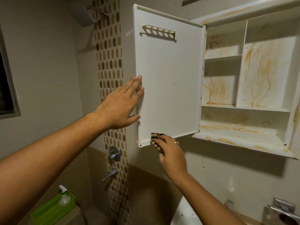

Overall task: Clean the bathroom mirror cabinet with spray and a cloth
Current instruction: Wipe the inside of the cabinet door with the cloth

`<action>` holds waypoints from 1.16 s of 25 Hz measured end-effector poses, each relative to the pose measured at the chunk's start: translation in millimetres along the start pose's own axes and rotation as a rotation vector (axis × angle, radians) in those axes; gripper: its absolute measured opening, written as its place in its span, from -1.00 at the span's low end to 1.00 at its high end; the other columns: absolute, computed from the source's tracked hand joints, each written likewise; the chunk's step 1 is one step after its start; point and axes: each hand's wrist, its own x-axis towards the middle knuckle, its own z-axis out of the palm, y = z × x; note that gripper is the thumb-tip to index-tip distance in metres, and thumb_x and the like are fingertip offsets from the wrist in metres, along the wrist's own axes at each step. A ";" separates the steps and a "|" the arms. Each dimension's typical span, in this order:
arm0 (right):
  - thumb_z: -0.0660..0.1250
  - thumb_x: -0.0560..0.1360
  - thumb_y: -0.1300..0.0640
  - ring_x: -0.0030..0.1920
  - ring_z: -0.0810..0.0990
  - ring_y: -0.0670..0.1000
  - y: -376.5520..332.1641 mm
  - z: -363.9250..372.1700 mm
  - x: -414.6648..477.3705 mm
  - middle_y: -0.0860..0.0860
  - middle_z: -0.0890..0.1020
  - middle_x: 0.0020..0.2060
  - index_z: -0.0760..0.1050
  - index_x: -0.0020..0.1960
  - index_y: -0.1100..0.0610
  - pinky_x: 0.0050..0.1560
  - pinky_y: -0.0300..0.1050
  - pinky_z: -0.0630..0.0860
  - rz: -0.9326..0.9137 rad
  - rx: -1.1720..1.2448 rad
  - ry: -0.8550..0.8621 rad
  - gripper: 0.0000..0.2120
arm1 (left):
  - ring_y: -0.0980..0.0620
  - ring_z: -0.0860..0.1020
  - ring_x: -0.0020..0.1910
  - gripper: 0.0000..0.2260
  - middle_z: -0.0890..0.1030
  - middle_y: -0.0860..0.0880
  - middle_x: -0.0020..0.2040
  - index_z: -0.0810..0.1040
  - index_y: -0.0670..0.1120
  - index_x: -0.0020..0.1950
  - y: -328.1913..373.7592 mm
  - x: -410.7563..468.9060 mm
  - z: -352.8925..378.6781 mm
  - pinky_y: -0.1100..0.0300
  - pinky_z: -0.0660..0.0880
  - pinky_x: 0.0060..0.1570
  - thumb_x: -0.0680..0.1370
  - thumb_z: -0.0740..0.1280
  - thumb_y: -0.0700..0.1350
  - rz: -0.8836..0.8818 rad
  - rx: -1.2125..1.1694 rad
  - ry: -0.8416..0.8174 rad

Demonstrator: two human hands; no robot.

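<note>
The white cabinet door (168, 82) stands swung open to the left, its inner face toward me. My left hand (121, 104) lies flat with straight fingers against the door's free left edge. My right hand (170, 153) grips a brown-and-cream checked cloth (154, 140) and presses it on the door's bottom edge. The open cabinet (243, 137) at the right has white shelves streaked with orange-brown rust stains. A clear spray bottle (64, 196) stands in a green tray (48, 211) at the lower left.
A strip of brown mosaic tiles (112, 65) runs down the wall behind the door, with chrome shower taps (114, 155) on it. A white basin (186, 213) sits below the cabinet. A metal holder (280, 213) hangs at the lower right. A dark window frame (8, 88) lies at the left.
</note>
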 end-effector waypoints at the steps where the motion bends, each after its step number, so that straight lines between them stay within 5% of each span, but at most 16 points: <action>1: 0.42 0.40 0.33 0.19 0.57 0.04 14.8 -2.4 0.8 -0.08 0.62 0.26 0.65 0.29 -0.02 0.17 -0.01 0.56 -0.060 -0.038 0.007 -0.49 | -0.13 -0.27 0.64 -0.13 -0.34 -0.17 0.64 -0.15 -0.10 0.69 1.0 -0.2 0.6 -0.09 0.01 0.62 0.60 0.18 0.33 -0.005 -0.004 -0.010; 5: 0.34 0.45 0.37 0.12 0.57 0.11 62.4 -18.3 37.9 -0.02 0.68 0.11 0.69 0.18 0.06 0.11 0.04 0.50 0.316 -0.111 0.035 -0.61 | -0.14 -0.28 0.64 -0.12 -0.36 -0.17 0.63 -0.15 -0.10 0.69 4.8 1.8 3.1 -0.14 0.06 0.61 0.60 0.18 0.34 -0.029 -0.032 -0.009; 7: 0.36 0.42 0.36 0.09 0.55 0.08 25.7 -9.3 31.0 -0.03 0.68 0.09 0.69 0.17 0.05 0.09 0.00 0.54 0.237 -0.067 0.032 -0.60 | -0.15 -0.26 0.65 -0.13 -0.33 -0.18 0.64 -0.12 -0.11 0.69 8.3 0.9 6.7 -0.14 0.06 0.61 0.60 0.20 0.33 -0.051 -0.036 0.015; 11: 0.47 0.35 0.36 0.05 0.61 0.09 41.2 -6.5 16.3 -0.03 0.71 0.10 0.68 0.18 0.03 0.02 0.00 0.57 -0.246 -0.108 -0.004 -0.55 | -0.14 -0.24 0.65 -0.13 -0.33 -0.17 0.65 -0.11 -0.11 0.69 15.7 -0.3 9.8 -0.09 -0.02 0.54 0.59 0.22 0.30 -0.097 -0.038 0.051; 16: 0.28 0.47 0.32 0.05 0.52 0.13 100.1 -26.9 44.6 0.01 0.65 0.06 0.63 0.12 -0.11 -0.02 0.05 0.50 0.377 -0.167 -0.007 -0.60 | -0.14 -0.22 0.65 -0.13 -0.32 -0.18 0.65 -0.11 -0.11 0.69 18.3 0.5 11.7 -0.07 -0.05 0.52 0.59 0.21 0.31 -0.110 -0.013 0.054; 20: 0.41 0.38 0.37 0.04 0.58 0.08 10.1 -4.5 9.8 -0.03 0.70 0.08 0.68 0.16 0.03 0.09 0.01 0.53 -0.134 -0.009 -0.058 -0.58 | -0.15 -0.21 0.65 -0.11 -0.31 -0.18 0.65 -0.05 -0.13 0.69 28.2 2.7 13.7 -0.06 -0.02 0.48 0.57 0.26 0.31 -0.162 -0.030 0.062; 22: 0.41 0.36 0.37 0.02 0.59 0.08 26.6 -9.6 15.1 -0.05 0.71 0.08 0.68 0.15 0.02 0.04 0.01 0.52 -0.238 -0.032 -0.037 -0.57 | -0.14 -0.20 0.65 -0.11 -0.32 -0.17 0.66 -0.06 -0.12 0.69 30.2 3.6 12.2 -0.07 -0.01 0.48 0.57 0.26 0.31 -0.169 -0.024 0.043; 26: 0.34 0.43 0.40 0.07 0.58 0.14 98.9 -26.8 37.2 -0.01 0.71 0.06 0.67 0.16 0.05 0.09 0.05 0.47 0.261 -0.069 0.027 -0.59 | -0.14 -0.21 0.65 -0.10 -0.34 -0.16 0.65 -0.10 -0.10 0.69 28.7 2.3 8.2 -0.07 0.00 0.49 0.57 0.25 0.31 -0.169 0.001 0.015; 29: 0.34 0.40 0.41 0.06 0.57 0.09 34.4 -15.3 22.0 -0.01 0.69 0.04 0.67 0.14 0.06 0.04 0.01 0.56 0.144 0.091 0.073 -0.59 | -0.15 -0.21 0.66 -0.10 -0.33 -0.18 0.65 -0.07 -0.13 0.69 36.7 5.4 10.6 -0.06 0.00 0.48 0.56 0.26 0.32 -0.208 0.017 0.015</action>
